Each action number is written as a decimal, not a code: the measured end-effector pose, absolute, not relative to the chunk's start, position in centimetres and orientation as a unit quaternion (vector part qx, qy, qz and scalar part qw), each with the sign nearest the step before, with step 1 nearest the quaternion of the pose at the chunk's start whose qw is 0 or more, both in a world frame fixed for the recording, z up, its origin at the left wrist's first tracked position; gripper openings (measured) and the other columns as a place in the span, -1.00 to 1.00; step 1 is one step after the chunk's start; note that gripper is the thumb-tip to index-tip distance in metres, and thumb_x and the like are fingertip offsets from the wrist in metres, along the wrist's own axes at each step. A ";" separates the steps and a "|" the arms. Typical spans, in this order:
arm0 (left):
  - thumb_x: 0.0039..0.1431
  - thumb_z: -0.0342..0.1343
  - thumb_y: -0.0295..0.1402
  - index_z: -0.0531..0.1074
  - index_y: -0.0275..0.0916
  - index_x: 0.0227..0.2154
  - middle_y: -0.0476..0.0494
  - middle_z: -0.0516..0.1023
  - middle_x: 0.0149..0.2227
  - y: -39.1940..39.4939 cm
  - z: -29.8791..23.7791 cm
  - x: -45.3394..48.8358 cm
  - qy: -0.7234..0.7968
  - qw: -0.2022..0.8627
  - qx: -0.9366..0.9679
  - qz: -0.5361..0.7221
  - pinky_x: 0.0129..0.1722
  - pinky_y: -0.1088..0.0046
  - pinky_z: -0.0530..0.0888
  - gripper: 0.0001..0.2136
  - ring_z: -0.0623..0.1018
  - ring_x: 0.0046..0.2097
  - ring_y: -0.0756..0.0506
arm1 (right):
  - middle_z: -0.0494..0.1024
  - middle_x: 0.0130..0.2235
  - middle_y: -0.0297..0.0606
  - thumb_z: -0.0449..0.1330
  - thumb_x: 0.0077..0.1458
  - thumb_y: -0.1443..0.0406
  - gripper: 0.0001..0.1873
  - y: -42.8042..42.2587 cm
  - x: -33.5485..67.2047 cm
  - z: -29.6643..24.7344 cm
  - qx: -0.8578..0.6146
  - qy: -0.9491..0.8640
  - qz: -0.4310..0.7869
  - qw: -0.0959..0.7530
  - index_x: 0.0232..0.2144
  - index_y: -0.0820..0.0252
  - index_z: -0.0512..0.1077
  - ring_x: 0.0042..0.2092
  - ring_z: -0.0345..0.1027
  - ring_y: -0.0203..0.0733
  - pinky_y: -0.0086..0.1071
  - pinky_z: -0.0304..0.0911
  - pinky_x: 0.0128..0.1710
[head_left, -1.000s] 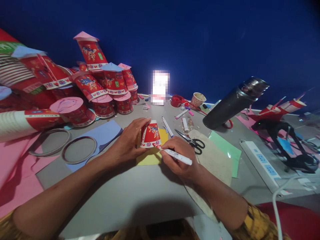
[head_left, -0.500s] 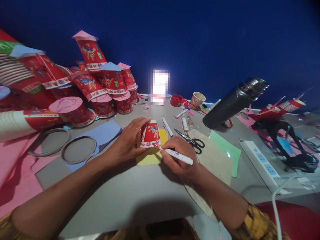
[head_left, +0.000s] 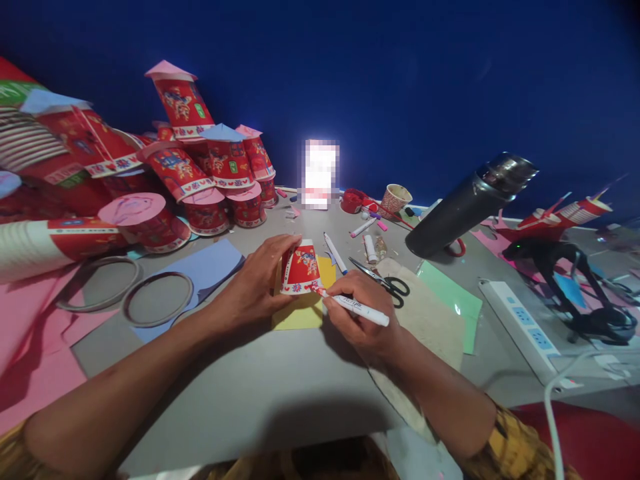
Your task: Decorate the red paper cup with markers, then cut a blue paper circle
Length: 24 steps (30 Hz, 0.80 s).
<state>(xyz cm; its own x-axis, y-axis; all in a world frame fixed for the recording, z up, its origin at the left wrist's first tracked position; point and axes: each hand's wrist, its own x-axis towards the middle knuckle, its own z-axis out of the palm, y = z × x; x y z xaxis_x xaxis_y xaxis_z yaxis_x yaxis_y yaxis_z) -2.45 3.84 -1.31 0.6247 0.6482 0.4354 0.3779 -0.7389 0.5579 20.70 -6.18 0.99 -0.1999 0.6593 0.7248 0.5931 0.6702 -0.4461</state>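
My left hand (head_left: 265,273) is closed around the left side of a red paper cup (head_left: 303,267), which stands upside down with its white patterned rim toward me. Between the fingers of my right hand (head_left: 363,313) is a white marker pen (head_left: 367,312), its red tip touching or very close to the cup's rim. Under the cup lies a sheet of yellow paper (head_left: 300,317). Just beyond my right hand are a second marker pen (head_left: 335,252) and black-handled scissors (head_left: 397,288).
Stacked red cups with paper roofs (head_left: 227,167) fill the left side. Two grey tape rings (head_left: 157,275) lie on blue paper (head_left: 215,263). To the right are a black flask (head_left: 455,213), green paper (head_left: 453,300), a power strip (head_left: 520,333) and a black stand (head_left: 575,287).
My right hand and the marker pen have shifted slightly to the right along the cup's rim. My left hand and the cup stay nearly in place.
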 end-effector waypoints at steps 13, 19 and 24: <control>0.25 0.35 -0.32 0.13 0.00 0.45 -0.29 0.35 0.41 3.9 -1.3 -2.5 0.279 0.215 0.876 0.331 0.45 -0.08 0.39 -0.22 0.42 0.42 -0.36 | 0.66 -0.34 -0.27 0.24 0.35 0.37 -0.93 -6.2 20.6 0.9 -0.402 -0.774 0.057 0.486 -0.21 0.10 0.50 -0.35 0.51 -0.18 -0.30 0.40 -0.32; 0.22 0.36 -0.33 0.16 -0.02 0.44 -0.30 0.37 0.41 3.8 -1.2 -2.3 0.295 0.218 0.872 0.323 0.45 -0.09 0.39 -0.22 0.43 0.42 -0.37 | 0.66 -0.34 -0.27 0.25 0.33 0.39 -0.93 -6.2 20.6 1.0 -0.404 -0.762 0.050 0.503 -0.22 0.11 0.50 -0.34 0.53 -0.19 -0.31 0.43 -0.30; 0.23 0.35 -0.34 0.14 -0.03 0.45 -0.29 0.35 0.42 3.7 -1.2 -2.3 0.305 0.223 0.871 0.313 0.47 -0.10 0.37 -0.22 0.40 0.43 -0.36 | 0.67 -0.32 -0.25 0.24 0.34 0.37 -0.93 -6.2 20.7 0.9 -0.416 -0.767 0.047 0.485 -0.21 0.11 0.51 -0.32 0.54 -0.17 -0.29 0.44 -0.27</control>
<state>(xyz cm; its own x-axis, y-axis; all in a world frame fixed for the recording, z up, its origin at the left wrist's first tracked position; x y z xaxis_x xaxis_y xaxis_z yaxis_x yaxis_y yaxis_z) -2.33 3.73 -1.21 0.6183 0.6710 0.4092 0.3917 -0.7145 0.5797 20.66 -6.19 0.93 -0.1823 0.6845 0.7058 0.5937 0.6489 -0.4759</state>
